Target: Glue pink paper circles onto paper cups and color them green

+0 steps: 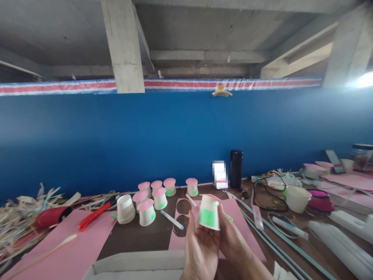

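Both my hands are around a small white paper cup (209, 213) with a bright green patch on its side. A thin pink edge shows at its upper end. My left hand (199, 251) supports it from below and the left, palm turned up. On the cup's right side, my right hand (234, 239) grips it, its fingers partly hidden. Beneath the hands lies a pink paper sheet (244, 241) with round cut-outs. Left of them are a white marker (172, 220) and several upside-down cups topped with pink discs (147, 213).
A plain cup stack (126, 210) stands beside red-handled scissors (94, 217) on the left. A white box (136, 260) sits at the front edge. Behind stands a black flask (236, 169) against the blue partition (175, 132). Cables (274, 245) and a glue tube (257, 217) lie right.
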`<control>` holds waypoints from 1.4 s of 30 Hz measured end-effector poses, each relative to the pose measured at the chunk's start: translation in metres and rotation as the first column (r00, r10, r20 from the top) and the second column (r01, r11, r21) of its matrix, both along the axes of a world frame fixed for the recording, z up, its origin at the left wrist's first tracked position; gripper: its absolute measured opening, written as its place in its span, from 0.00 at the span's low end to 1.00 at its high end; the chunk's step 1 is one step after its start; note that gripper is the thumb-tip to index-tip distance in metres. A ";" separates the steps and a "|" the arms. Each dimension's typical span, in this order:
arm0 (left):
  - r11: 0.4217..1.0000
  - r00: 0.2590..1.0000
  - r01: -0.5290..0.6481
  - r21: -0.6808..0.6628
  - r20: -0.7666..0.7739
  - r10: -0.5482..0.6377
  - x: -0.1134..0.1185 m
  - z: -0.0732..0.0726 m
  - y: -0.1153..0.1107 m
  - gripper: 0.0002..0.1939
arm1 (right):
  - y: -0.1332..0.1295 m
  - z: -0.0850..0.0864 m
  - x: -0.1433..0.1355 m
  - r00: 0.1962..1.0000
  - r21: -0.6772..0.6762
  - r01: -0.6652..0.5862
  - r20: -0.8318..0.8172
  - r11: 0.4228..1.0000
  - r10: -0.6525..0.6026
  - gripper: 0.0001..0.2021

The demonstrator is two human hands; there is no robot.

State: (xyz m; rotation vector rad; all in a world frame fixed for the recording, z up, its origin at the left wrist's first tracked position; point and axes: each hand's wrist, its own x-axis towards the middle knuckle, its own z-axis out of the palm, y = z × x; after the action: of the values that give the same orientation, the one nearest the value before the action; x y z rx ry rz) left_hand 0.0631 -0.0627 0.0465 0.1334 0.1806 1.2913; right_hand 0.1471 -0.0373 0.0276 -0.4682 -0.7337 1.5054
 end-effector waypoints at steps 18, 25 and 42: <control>0.977 0.982 -0.190 -0.097 -0.025 0.189 -0.021 0.003 0.014 0.12 | -0.004 0.003 0.006 0.775 0.092 0.474 0.430 0.876 -0.464 0.29; 0.934 0.954 -0.299 -0.195 -0.078 0.289 -0.020 -0.002 0.021 0.13 | -0.037 0.015 0.011 0.300 0.685 0.465 0.474 0.561 -0.828 0.19; 0.939 0.939 -0.309 -0.151 -0.208 0.275 -0.013 -0.011 0.022 0.05 | -0.034 0.015 0.015 0.125 0.893 0.176 0.397 0.414 -0.909 0.13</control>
State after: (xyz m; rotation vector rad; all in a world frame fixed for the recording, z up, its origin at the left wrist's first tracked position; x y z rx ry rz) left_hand 0.0506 -0.0405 0.0357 0.0707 0.4918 1.5529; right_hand 0.1621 -0.0717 0.0424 -0.8877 -1.6145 -0.1106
